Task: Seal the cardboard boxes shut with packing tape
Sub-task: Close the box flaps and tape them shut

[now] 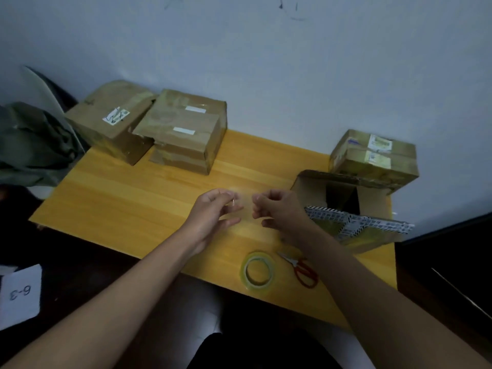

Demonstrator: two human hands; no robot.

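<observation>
So, nearest the body: tape roll (pixel 257 271) lying flat by the front edge of the yellow table (pixel 138 198), red-handled scissors (pixel 303 270) just to its right, neither being touched. Looks like a piece already cut off.

Further in, left hand (pixel 213 217) and right hand (pixel 277 211) hovering above the tabletop, close together, fingertips curled in as if pinching the two ends of a clear strip of tape (pixel 246 206) stretched between them. Really faint though, just a bit of sheen, so only a best guess on exactly what's gripped.

Just right of the right hand: open box (pixel 346 203), flaps up, dark inside, patterned flap toward the camera. Probably the one getting sealed next. Behind it, small labelled box (pixel 372 155) by the wall. Far left, two more boxes (pixel 149 126) touching each other, old tape all over them.

Tips for this step: keep the strip taut and sticky side down, pinch only the very ends, fold the flaps flat first, then centre over the seam and smooth from the middle outward. Risk of the tape curling onto itself if allowed to slacken.
</observation>
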